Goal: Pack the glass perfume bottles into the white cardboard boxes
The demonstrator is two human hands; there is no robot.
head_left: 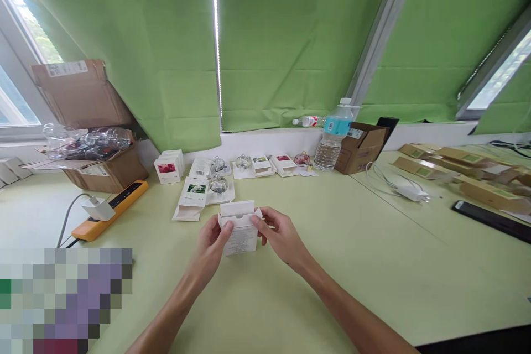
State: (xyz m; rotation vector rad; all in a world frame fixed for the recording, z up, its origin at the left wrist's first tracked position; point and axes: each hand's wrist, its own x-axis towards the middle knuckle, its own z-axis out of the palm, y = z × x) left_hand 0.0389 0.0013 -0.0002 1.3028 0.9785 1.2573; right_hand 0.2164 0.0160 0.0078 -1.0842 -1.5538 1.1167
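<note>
Between my two hands is a small white box, its top flap raised and small side flaps sticking out. Printed text covers the side facing me. My left hand grips its left edge, thumb on the front. On the right edge, my right hand holds it with the thumb near the top opening. What is inside the box cannot be seen. Just beyond lie an opened white box with a flower picture and a clear glass ornament on white card. Farther back are more glass ornaments and a red-flower box.
A stack of white boxes stands at the back left, near an open carton of plastic-wrapped items and an orange power strip. At the back right are a water bottle, a brown carton, a white charger and several long cardboard boxes.
</note>
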